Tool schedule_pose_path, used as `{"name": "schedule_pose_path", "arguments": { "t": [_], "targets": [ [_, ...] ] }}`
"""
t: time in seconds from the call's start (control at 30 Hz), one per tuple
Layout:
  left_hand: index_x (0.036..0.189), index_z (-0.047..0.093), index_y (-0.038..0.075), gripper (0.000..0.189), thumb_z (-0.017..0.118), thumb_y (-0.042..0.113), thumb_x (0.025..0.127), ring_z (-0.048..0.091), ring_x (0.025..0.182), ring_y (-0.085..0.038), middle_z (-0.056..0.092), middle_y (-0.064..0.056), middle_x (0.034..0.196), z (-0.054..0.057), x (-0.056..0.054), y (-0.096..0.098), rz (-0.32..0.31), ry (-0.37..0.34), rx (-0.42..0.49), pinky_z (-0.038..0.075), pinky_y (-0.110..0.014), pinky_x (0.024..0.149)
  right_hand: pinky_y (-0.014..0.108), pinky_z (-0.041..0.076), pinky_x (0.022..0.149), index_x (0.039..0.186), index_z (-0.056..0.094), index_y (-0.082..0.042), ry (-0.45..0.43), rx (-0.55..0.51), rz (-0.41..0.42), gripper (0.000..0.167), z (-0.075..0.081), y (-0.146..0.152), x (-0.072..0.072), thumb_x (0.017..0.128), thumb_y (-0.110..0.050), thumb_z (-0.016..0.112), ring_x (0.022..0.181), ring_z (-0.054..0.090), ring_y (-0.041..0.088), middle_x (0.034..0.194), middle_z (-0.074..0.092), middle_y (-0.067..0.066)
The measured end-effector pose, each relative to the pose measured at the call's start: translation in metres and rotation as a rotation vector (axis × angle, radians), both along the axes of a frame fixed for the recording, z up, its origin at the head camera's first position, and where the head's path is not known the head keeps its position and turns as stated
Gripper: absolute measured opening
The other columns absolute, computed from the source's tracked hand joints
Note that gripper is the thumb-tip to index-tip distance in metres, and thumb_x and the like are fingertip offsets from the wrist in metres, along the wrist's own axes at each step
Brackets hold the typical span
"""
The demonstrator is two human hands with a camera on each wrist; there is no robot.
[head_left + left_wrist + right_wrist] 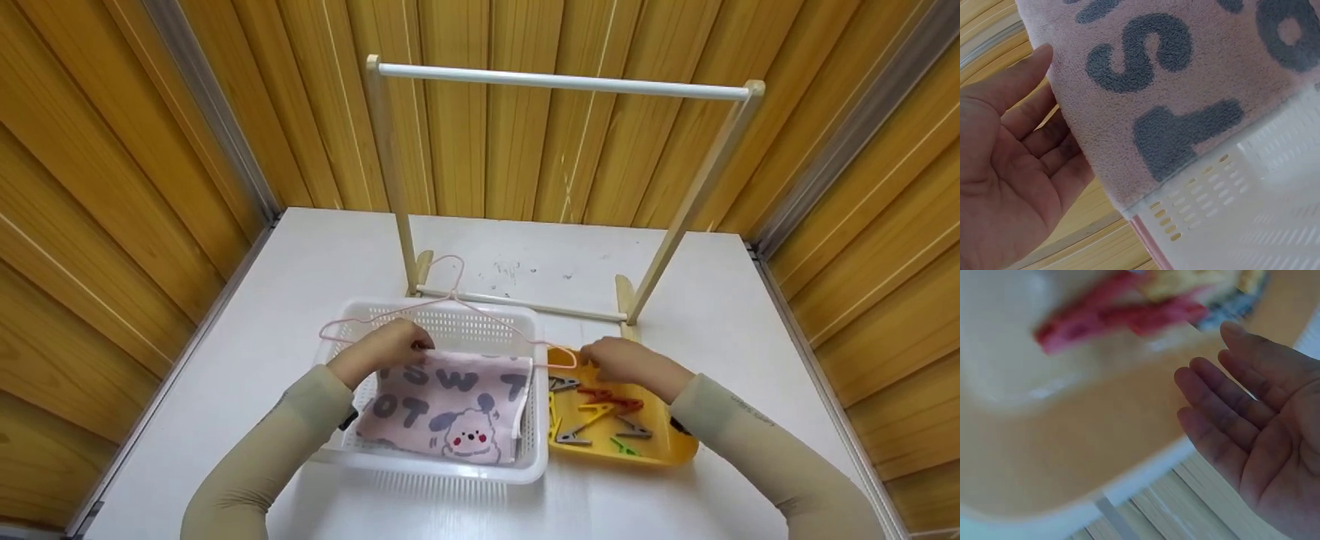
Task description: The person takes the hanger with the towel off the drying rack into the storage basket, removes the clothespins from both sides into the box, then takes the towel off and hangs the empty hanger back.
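Note:
My left hand pinches the top edge of a pink towel, which has grey letters and a cartoon animal. In the left wrist view the thumb lies at the towel's edge and the other fingers pass behind it. The towel hangs on a thin pink hanger, over the white basket. Over the back of the yellow tray, my right hand has loosely bent fingers, with nothing in them in the right wrist view. Several clothespins lie in the tray, including a red clothespin and a green clothespin.
Behind the basket and tray stands a wooden drying rack with a white top bar and a lower bar. Everything sits on a white table, with wood-panelled walls at the back and both sides.

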State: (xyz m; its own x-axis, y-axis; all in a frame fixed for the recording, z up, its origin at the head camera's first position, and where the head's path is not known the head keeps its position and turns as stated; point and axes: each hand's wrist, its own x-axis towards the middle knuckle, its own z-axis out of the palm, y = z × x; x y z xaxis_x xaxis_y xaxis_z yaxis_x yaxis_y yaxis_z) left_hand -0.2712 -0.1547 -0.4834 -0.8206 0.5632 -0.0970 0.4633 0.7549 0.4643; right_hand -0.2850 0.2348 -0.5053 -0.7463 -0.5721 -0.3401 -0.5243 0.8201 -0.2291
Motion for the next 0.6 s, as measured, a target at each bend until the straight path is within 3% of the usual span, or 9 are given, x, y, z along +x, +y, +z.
{"name": "schedule_pose_path", "arguments": {
  "t": [0.13,0.27,0.47,0.6],
  "targets": [
    [0.095,0.079,-0.003,0.011,0.073,0.001,0.086,0.056,0.071,-0.011,0.078,-0.014,0.089,-0.003,-0.001,0.000,-0.017,0.004,0.013,0.054,-0.029,0.070,0.048,0.059,0.083,0.110,0.071,0.002,0.129,-0.074,0.069,0.019,0.022,-0.002,-0.012,0.091,-0.002,0.070,0.088,0.068,0.032,0.097,0.074,0.018],
    [0.095,0.078,-0.002,0.011,0.074,0.003,0.086,0.052,0.070,-0.008,0.078,-0.013,0.088,-0.007,-0.001,0.001,-0.025,-0.006,0.021,0.050,-0.025,0.067,0.047,0.059,0.083,0.113,0.070,0.004,0.150,-0.164,0.072,0.020,0.034,-0.011,-0.018,0.096,-0.006,0.066,0.087,0.069,0.031,0.099,0.074,0.019],
    [0.098,0.078,-0.002,0.012,0.074,0.005,0.089,0.054,0.070,-0.009,0.077,-0.013,0.089,-0.008,-0.002,0.001,0.014,-0.031,0.037,0.052,-0.026,0.068,0.052,0.057,0.094,0.125,0.064,0.009,0.150,-0.327,0.040,0.029,0.036,-0.045,-0.020,0.100,-0.006,0.061,0.103,0.069,0.039,0.116,0.071,0.026],
    [0.100,0.078,-0.001,0.013,0.075,0.004,0.089,0.058,0.073,-0.012,0.078,-0.013,0.091,-0.007,-0.002,0.003,0.050,-0.036,0.051,0.056,-0.031,0.071,0.053,0.056,0.096,0.128,0.062,0.010,0.128,-0.398,0.015,0.032,0.032,-0.071,-0.023,0.101,-0.007,0.059,0.105,0.069,0.040,0.116,0.070,0.026]
  ]
}}
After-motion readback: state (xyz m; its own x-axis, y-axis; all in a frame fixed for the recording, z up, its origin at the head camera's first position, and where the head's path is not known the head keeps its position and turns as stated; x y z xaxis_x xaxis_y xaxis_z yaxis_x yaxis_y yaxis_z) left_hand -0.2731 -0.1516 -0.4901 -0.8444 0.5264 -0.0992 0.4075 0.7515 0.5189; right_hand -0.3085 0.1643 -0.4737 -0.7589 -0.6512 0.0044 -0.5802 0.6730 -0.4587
